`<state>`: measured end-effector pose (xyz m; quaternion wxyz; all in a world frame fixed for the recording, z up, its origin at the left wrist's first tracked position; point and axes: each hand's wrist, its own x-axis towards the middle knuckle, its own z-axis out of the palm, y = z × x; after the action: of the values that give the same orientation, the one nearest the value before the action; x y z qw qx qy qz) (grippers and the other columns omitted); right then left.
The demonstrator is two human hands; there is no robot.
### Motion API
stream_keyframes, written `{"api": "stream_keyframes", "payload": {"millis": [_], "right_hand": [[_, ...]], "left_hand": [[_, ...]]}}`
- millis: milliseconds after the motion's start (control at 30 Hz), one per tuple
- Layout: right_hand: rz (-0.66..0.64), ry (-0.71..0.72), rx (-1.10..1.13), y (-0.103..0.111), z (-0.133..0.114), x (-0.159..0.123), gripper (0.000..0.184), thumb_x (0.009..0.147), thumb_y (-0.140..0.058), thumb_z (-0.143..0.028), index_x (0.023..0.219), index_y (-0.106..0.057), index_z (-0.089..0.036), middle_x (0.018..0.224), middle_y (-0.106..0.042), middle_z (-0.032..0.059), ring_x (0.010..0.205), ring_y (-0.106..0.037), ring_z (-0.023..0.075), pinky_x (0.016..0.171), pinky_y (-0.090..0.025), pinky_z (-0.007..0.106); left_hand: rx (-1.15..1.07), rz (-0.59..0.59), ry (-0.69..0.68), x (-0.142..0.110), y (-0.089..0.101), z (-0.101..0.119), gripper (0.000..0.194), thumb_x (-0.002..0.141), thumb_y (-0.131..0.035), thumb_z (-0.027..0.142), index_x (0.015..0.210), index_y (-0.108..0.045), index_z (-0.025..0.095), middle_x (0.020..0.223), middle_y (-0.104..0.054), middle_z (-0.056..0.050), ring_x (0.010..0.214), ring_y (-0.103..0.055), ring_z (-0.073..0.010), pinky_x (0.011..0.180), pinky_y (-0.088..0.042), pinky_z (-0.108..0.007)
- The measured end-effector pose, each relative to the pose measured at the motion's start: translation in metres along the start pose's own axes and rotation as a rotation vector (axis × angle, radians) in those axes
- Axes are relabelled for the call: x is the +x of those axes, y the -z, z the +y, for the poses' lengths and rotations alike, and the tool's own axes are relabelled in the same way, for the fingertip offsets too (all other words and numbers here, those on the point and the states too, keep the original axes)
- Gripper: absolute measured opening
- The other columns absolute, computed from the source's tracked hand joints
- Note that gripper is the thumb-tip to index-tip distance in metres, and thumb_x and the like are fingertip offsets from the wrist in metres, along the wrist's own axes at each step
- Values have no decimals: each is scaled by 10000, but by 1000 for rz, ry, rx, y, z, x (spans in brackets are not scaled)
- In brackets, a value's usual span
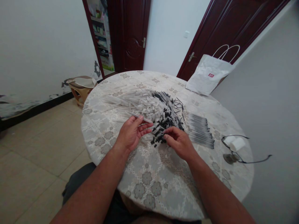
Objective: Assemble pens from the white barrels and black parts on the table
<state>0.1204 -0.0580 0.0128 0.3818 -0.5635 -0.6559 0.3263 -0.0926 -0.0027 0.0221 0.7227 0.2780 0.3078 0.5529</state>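
Between the thumb and fingers of my left hand (132, 132) lies a slim translucent pen barrel (147, 120), pointing toward the right. My right hand (181, 143) is at the near edge of a heap of small black caps (167, 116), thumb and forefinger pinched together. What those fingertips hold, if anything, is too small to tell from the caps around them. A large pile of whitish pen barrels (140, 101) spreads behind my left hand. Thin black-tipped refills (176, 104) lie loose behind the caps. Right of my right hand, black-ended pens (201, 130) lie side by side in a row.
A patterned cloth covers the round table (149, 177). Eyeglasses (240, 158), a white wad (235, 143) and a small dark round object (230, 158) lie at the right. A white paper bag (207, 74) stands at the back right, and a stool (80, 88) beyond the left edge.
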Motion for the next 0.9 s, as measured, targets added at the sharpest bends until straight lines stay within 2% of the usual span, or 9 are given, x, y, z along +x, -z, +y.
{"api": "stream_keyframes", "payload": {"millis": [100, 167, 233, 367, 467, 567, 733, 900], "right_hand": [[17, -124, 461, -6, 7, 3, 193, 878, -675, -370, 984, -619, -218, 776, -686, -9, 528, -530, 109, 478, -402, 225], [29, -122, 636, -10, 9, 4, 215, 847, -716, -348, 989, -613, -222, 864, -727, 8, 551, -568, 105, 470, -417, 213], [36, -116, 719, -13, 7, 5, 227, 825, -746, -324, 985, -621, -222, 917, -746, 19, 586, -612, 109, 482, -447, 208], [41, -137, 782, -18, 5, 5, 238, 824, -772, -345, 979, -640, -222, 939, -758, 26, 614, -655, 120, 476, -471, 203], [77, -128, 797, -22, 7, 5, 249, 841, -776, -369, 1006, -652, -230, 855, -737, 2, 581, -628, 110, 447, -446, 190], [108, -119, 773, -25, 10, 5, 260, 830, -799, -353, 1012, -662, -228, 797, -717, -13, 562, -602, 102, 444, -439, 187], [137, -109, 730, -26, 12, 5, 272, 829, -807, -350, 1021, -661, -223, 852, -734, 3, 579, -610, 102, 468, -465, 197], [140, -83, 703, -26, 13, 5, 265, 841, -801, -343, 1026, -659, -215, 804, -717, -6, 594, -626, 109, 475, -475, 196]], "left_hand": [[32, -48, 62, -3, -6, -8, 230, 874, -751, 290, 918, -561, 169, 876, -739, -70, 844, -776, -247, 669, -632, -317], [51, -69, 91, -4, -8, -10, 215, 889, -735, 291, 936, -569, 162, 874, -738, -76, 835, -775, -241, 656, -631, -306], [65, -94, 106, -4, -8, -11, 205, 898, -726, 288, 950, -575, 158, 881, -740, -82, 826, -773, -235, 644, -630, -298], [84, -126, 108, -5, -8, -11, 202, 903, -723, 282, 961, -579, 153, 916, -744, -93, 820, -770, -225, 636, -629, -291], [88, -113, 117, -6, -8, -12, 199, 907, -721, 272, 964, -575, 149, 925, -748, -99, 811, -769, -217, 643, -629, -289], [74, -103, 122, -6, -9, -13, 195, 907, -719, 258, 963, -567, 150, 915, -750, -95, 814, -771, -217, 666, -633, -298], [63, -98, 109, -7, -10, -13, 230, 889, -740, 272, 965, -557, 155, 913, -750, -93, 843, -773, -228, 694, -632, -309], [65, -105, 106, -8, -11, -15, 227, 891, -735, 264, 986, -558, 159, 948, -757, -101, 856, -771, -220, 730, -630, -315]]}}
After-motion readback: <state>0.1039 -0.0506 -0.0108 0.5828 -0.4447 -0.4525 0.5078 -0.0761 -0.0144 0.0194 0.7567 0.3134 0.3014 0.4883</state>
